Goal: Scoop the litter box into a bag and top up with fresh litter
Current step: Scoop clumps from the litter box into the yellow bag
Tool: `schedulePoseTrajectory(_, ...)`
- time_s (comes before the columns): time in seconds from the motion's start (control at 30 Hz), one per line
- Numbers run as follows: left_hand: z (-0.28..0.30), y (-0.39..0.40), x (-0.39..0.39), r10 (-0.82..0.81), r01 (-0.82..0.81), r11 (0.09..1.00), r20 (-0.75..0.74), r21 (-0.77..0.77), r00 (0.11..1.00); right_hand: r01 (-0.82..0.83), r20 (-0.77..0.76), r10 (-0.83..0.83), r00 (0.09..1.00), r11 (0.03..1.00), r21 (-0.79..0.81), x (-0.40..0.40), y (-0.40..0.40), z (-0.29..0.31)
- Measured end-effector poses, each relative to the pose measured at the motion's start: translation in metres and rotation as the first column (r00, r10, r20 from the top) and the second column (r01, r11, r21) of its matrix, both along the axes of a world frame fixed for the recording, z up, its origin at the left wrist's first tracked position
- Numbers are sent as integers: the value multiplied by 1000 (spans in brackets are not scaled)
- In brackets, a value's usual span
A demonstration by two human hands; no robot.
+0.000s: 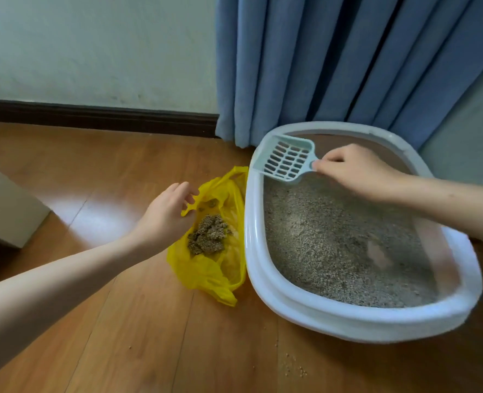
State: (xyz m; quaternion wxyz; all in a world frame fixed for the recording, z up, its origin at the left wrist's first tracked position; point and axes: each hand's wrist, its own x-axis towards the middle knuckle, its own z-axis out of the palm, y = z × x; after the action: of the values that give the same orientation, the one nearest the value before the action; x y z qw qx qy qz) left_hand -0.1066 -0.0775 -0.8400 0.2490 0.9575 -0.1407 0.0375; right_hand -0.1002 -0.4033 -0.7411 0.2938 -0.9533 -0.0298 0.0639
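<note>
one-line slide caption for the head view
Right hand holds empty scoop over litter box; left hand holds yellow bag.

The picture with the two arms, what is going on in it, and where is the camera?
The camera sits on a person's head and looks down, so you see their own two arms. There is just this one picture. The right hand holds a pale green scoop with slots, empty, above a white litter box full of grey litter. The left hand pinches the edge of a yellow bag, keeping it open. Brown clumps already lie inside the bag. Everything rests on a wooden floor, with a blue curtain behind the box. A few grains are spilled on the floor in front.
</note>
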Motion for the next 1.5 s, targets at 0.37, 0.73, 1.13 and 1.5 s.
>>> schedulePoseTrajectory(0.37,20,-61,-24,-701,661,694,56,285,711,-46,-273,-185,944,745,-666,-17,-155,-3)
schedulePoseTrajectory(0.73,7,-70,-22,-681,631,702,51,329,731,-255,-376,37,926,797,-548,-9,-137,-52)
schedulePoseTrajectory(1.13,2,-70,-21,-657,611,716,30,336,753,-196,-362,98,927,950,-243,16,-112,-76)
schedulePoseTrajectory(1.5,6,-73,-21,-661,602,697,23,391,750,-148,-423,88,902,983,-110,3,-56,-113)
